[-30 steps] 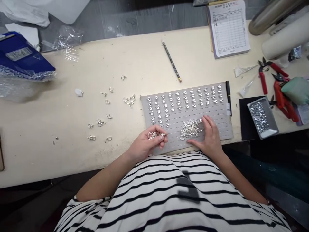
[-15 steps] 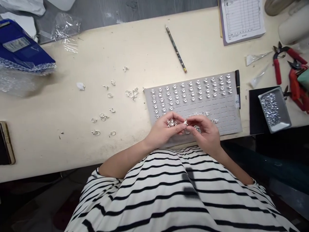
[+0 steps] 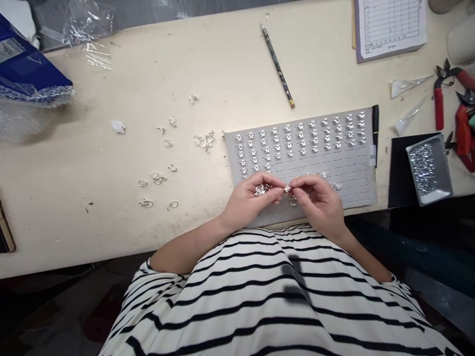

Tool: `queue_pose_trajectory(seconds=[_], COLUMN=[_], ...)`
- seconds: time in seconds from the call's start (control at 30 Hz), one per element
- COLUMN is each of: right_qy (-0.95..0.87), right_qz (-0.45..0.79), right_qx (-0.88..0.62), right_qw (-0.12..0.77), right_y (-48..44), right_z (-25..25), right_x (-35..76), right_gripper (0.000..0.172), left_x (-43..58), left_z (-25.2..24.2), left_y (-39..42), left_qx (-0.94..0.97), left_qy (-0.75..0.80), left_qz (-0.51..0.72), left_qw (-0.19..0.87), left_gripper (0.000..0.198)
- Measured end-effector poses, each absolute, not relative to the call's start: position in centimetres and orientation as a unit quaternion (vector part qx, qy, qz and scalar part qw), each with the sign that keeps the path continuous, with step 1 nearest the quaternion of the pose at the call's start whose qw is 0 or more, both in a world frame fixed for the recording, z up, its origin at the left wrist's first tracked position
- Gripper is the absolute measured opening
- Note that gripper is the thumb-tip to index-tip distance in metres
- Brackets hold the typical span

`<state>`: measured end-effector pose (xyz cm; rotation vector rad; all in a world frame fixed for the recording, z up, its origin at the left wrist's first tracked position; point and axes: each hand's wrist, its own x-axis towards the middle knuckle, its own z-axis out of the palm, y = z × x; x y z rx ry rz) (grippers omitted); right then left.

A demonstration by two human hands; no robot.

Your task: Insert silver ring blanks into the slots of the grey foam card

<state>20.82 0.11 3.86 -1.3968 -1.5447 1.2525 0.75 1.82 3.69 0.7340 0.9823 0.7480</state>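
My left hand (image 3: pixel 247 198) is curled over the lower part of a grey slotted card (image 3: pixel 334 173) and is shut on a small bunch of silver rings (image 3: pixel 261 189). My right hand (image 3: pixel 319 202) lies close beside it, with finger and thumb pinching a tiny silver star-shaped piece (image 3: pixel 287 189). The fingertips of the two hands nearly meet. Rows of similar silver star pieces (image 3: pixel 300 138) stand in the card's upper half. A few loose rings (image 3: pixel 293 201) lie beneath my hands, partly hidden.
Loose silver rings (image 3: pixel 202 141) are scattered on the cream table (image 3: pixel 111 232) left of the card. A pencil (image 3: pixel 277 66) and a paper form (image 3: pixel 389 24) lie beyond it. To the right are a black pen (image 3: pixel 375 133), red-handled pliers (image 3: pixel 439 106) and a metal tray of small sparkling pieces (image 3: pixel 429 170).
My right hand has moved from the ring pile on the card up to my left hand and now pinches a star piece. The pile is mostly hidden, and the view has shifted.
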Motion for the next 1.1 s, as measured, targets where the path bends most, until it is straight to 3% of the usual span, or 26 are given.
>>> queue_pose_trajectory(seconds=[0.2,0.47,0.63,0.8,0.97,1.1], right_qy=[-0.697,-0.723,-0.721,-0.761,-0.705,-0.681], right_qz=[0.415,0.376,0.370,0.375,0.329,0.357], right_qx=[-0.468,-0.478,-0.474,-0.452,-0.560,-0.601], right_qw=[0.351,0.328,0.343,0.276,0.285,0.219], right_y=[0.8,0.7,0.6,0.9,2.6,4.6], right_z=[4.8,5.1,5.1,6.2,6.1,4.2], right_x=[20.8,20.6,20.4,21.1,21.2,20.4], right_gripper=[0.034,0.019,0.022,0.032,0.014,0.006], left_x=[0.8,1.0,1.0,0.9,0.7,0.7], left_z=[3.0,3.1,3.0,3.0,3.5,3.8], left_y=[1.6,1.7,1.8,1.8,1.9,1.8], left_qx=[0.257,0.209,0.209,0.187,0.112,0.065], left_qy=[0.417,0.419,0.405,0.410,0.408,0.355], left_qz=[0.336,0.324,0.289,0.280,0.315,0.284], left_qw=[0.805,0.822,0.842,0.848,0.850,0.888], left_gripper=[0.021,0.030,0.032,0.031,0.024,0.031])
